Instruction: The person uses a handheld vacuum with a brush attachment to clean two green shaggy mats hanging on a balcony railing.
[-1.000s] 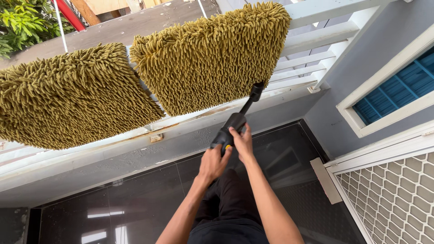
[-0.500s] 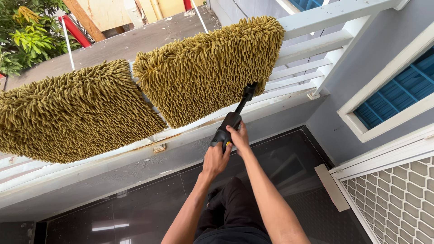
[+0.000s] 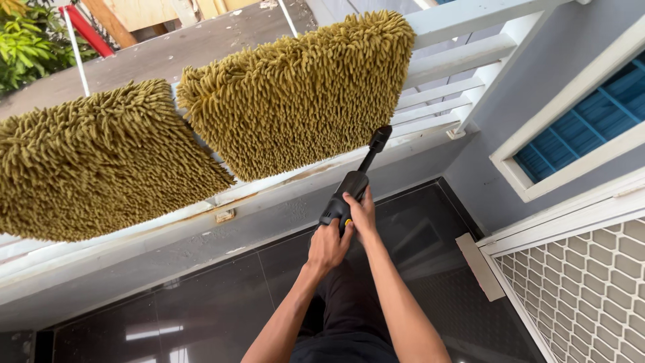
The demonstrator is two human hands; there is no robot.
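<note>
Both my hands grip a black spray gun [image 3: 354,180] with a short nozzle. My left hand [image 3: 327,246] wraps the grip from below. My right hand [image 3: 363,216] clasps the body beside it. The nozzle tip points up at the lower right edge of a shaggy olive-green mat [image 3: 299,91] draped over a white railing [image 3: 463,47]. A second shaggy olive-green mat [image 3: 94,161] hangs on the same railing to the left.
Dark glossy floor tiles [image 3: 201,302] lie below me. A grey wall with a blue louvred window [image 3: 578,128] stands to the right, with a white metal grille door [image 3: 584,289] below it. Green plants [image 3: 27,47] and a concrete yard lie beyond the railing.
The view has shifted slightly, and the spray gun with both hands on it has edged to the right along the right mat's lower edge.
</note>
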